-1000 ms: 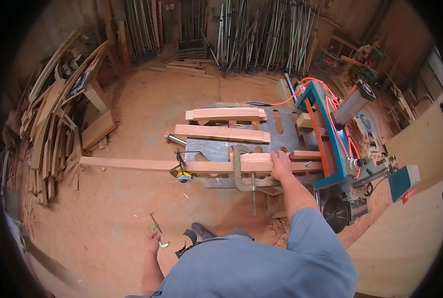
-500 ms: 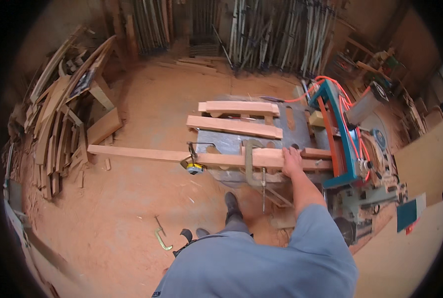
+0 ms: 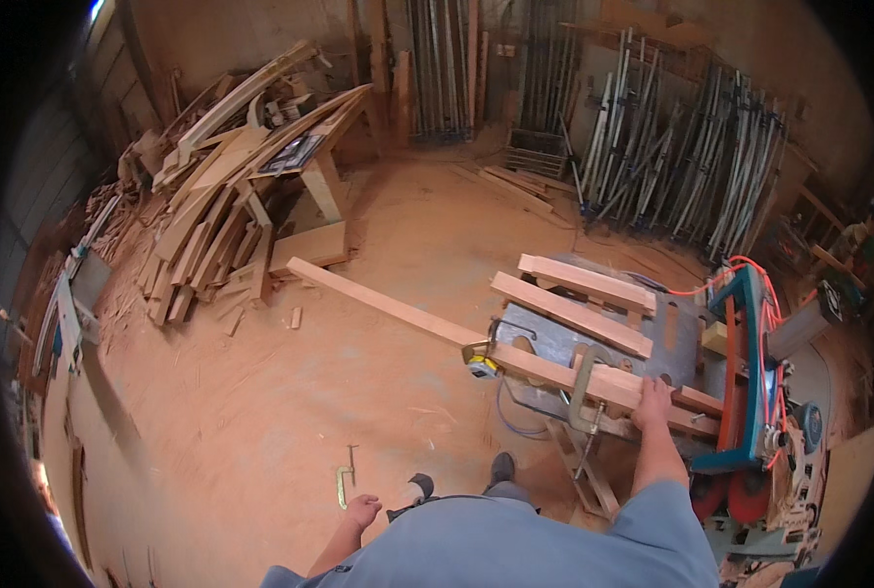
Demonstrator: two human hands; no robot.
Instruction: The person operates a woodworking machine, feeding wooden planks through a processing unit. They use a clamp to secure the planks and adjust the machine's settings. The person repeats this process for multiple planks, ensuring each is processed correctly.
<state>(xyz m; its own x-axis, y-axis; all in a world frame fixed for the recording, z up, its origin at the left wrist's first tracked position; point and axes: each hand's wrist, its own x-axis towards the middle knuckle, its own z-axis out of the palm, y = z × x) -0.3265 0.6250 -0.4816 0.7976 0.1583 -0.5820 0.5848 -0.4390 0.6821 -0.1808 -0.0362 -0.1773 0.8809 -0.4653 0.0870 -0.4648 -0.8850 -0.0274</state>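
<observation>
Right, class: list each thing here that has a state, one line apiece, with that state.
Long plank: lying across the saw table, overhanging.
Right hand: pressing flat on the plank.
Left hand: hanging free, holding nothing.
Clamp: lying on the floor.
Tape measure: resting at the table edge.

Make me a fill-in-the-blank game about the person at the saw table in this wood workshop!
1. The right hand rests flat on a long wooden ____ lying across the saw table.
2. A yellow ____ measure sits on the table's left corner, beside the long piece.
3. The left hand hangs down and holds ____.
4. The metal clamp near the left hand lies on the ____.

Missing words: board; tape; nothing; floor
</observation>
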